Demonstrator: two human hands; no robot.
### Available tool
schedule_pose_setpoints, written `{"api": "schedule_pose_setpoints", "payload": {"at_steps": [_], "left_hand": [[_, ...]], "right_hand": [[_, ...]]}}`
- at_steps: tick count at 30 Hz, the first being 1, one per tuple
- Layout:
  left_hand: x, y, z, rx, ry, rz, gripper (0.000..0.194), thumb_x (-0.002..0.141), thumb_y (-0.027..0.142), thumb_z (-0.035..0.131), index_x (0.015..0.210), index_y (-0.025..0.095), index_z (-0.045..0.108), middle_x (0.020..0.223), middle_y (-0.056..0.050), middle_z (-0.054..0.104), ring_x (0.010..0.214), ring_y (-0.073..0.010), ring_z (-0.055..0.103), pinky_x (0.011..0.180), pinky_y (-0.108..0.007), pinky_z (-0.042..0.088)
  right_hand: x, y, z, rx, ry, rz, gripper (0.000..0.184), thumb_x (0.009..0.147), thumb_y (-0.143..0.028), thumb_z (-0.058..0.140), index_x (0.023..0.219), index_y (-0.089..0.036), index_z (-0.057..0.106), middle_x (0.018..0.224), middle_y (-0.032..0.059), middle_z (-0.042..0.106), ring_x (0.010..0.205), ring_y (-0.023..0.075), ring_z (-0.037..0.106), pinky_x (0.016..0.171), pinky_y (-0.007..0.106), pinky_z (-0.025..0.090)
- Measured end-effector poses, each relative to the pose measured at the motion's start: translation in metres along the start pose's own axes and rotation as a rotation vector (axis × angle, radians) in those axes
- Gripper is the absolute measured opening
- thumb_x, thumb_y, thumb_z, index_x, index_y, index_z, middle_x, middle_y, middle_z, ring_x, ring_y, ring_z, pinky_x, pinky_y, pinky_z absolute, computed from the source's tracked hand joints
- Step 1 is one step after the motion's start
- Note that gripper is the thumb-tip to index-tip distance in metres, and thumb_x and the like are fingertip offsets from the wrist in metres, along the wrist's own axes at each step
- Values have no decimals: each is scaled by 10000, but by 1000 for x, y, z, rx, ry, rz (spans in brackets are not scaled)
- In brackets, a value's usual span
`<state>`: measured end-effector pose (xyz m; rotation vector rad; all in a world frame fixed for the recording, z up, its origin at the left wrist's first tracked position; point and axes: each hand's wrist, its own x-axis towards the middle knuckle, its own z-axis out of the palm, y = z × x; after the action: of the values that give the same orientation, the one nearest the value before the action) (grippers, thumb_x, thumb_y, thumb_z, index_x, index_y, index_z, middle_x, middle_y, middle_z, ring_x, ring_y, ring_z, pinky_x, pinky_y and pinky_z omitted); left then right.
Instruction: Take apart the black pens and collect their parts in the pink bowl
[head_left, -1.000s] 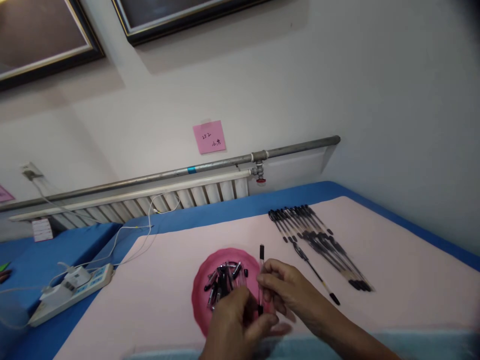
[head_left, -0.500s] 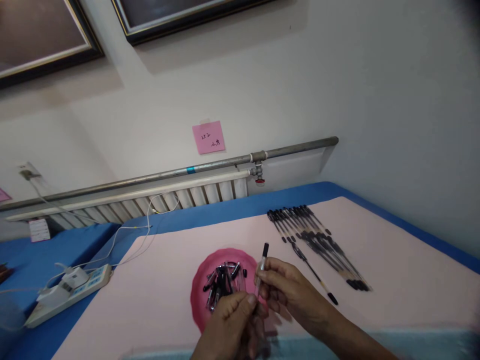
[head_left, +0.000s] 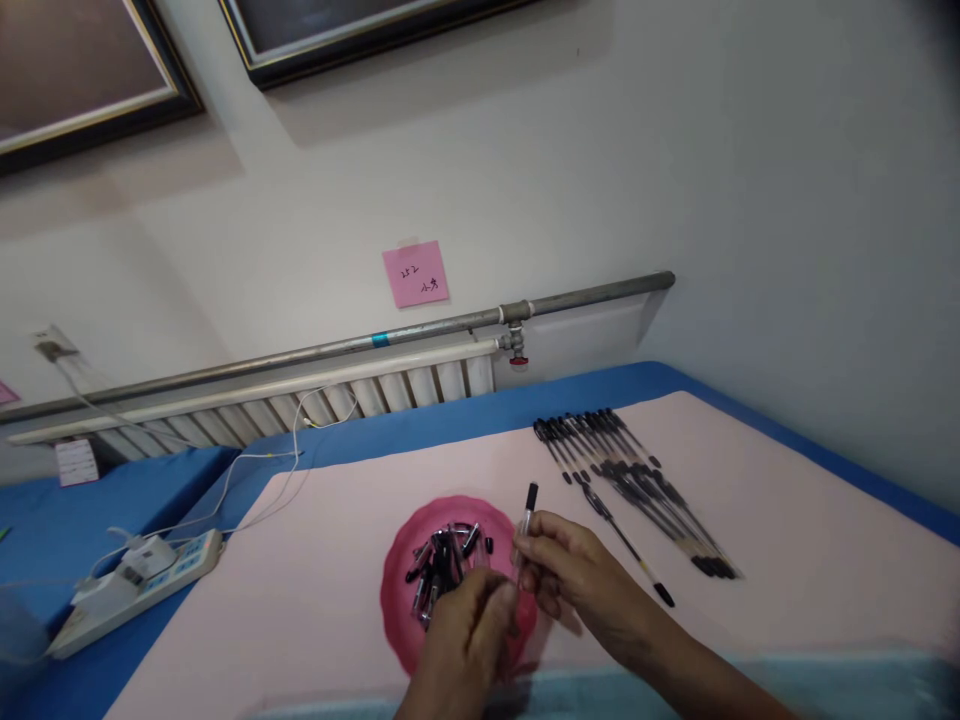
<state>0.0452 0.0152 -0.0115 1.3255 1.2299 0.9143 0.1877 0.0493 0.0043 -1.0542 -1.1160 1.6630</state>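
Note:
My right hand (head_left: 566, 562) pinches a clear pen (head_left: 528, 505) with a black upper end, held nearly upright and leaning slightly right. My left hand (head_left: 461, 640) is closed close to the pen's lower end, thumb against curled fingers; what it grips is hidden. Both hands are above the right and near side of a pink scalloped plate (head_left: 393, 600). Black and clear pen parts (head_left: 433, 575) lie in a loose heap on the plate. Right of my hands, a single pen (head_left: 628, 545) lies at a slant beside two rows of pens, a far row (head_left: 589, 445) and a nearer row (head_left: 671, 515).
A pale pink sheet (head_left: 300, 580) covers much of the blue tabletop (head_left: 420, 438). A white power strip (head_left: 142, 595) with plugs and cables lies at the left. Behind the table stand a radiator (head_left: 405, 393), a metal pipe (head_left: 315, 350) and the wall.
The pen has tilted from upright to a slight rightward lean. My left hand closed in at its lower end, dipped, then came back up a little. The rows of pens stay put.

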Motion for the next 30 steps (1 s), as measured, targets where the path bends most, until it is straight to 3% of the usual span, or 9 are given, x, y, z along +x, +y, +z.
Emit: {"api": "schedule_pose_setpoints", "payload": {"at_steps": [4,8,10,12,14,17,22,26,30], "left_hand": [[1,1,-4,84,-58,31,361,748,527,565,674,180,498,515,50,458,456,-78,384,451,-206,281],[-4,3,-7,-159,-253,-160,431,779,579,485,701,158,536,404,50,452,325,-60,356,368,-191,204],[-4,1,-7,-297,-284,-221,463,763,589,501,723,134,577,406,37,475,298,-52,356,341,-185,165],[0,-2,-9,-410,-211,-246,451,735,573,549,717,124,590,435,30,502,292,-45,361,325,-180,155],[6,-5,-14,-468,-42,-221,396,704,519,611,712,124,588,488,22,540,321,-42,389,326,-167,180],[12,-3,-25,-532,121,-147,338,662,427,684,781,122,600,588,14,577,386,-37,415,340,-151,224],[7,0,-32,-607,9,-217,374,686,391,708,938,132,608,509,84,434,383,-9,302,356,-134,188],[4,-1,-30,-553,-40,-248,317,675,410,714,693,163,518,424,120,329,344,4,169,346,-147,94],[3,4,-29,-517,38,-252,397,628,477,723,676,178,468,416,130,319,342,6,167,350,-144,76]], "right_hand": [[-1,2,2,-17,-4,4,184,749,-348,543,700,-185,473,517,-54,546,363,54,429,368,184,270],[0,2,2,70,-4,9,213,731,-366,573,696,-182,472,512,-54,535,393,54,437,400,178,302],[1,0,-1,138,5,0,213,715,-365,587,713,-180,480,531,-52,539,422,57,451,419,175,319],[2,-2,-5,151,15,-1,192,718,-352,571,715,-185,476,528,-58,531,422,56,440,407,169,305],[1,-5,-6,36,2,34,153,740,-318,525,680,-191,464,472,-70,500,370,51,397,365,167,254],[-4,-6,-1,-223,-132,169,104,724,-197,458,621,-192,461,385,-83,443,300,45,330,329,171,189],[-17,-6,13,-366,-364,272,79,650,-135,447,630,-195,493,408,-87,435,341,51,359,341,167,201],[-20,-9,17,-422,-379,279,61,663,-161,457,620,-200,476,428,-80,420,387,61,374,369,170,221],[-20,-16,17,-467,-369,244,75,675,-168,453,608,-204,449,467,-76,399,413,68,363,396,181,257]]}}
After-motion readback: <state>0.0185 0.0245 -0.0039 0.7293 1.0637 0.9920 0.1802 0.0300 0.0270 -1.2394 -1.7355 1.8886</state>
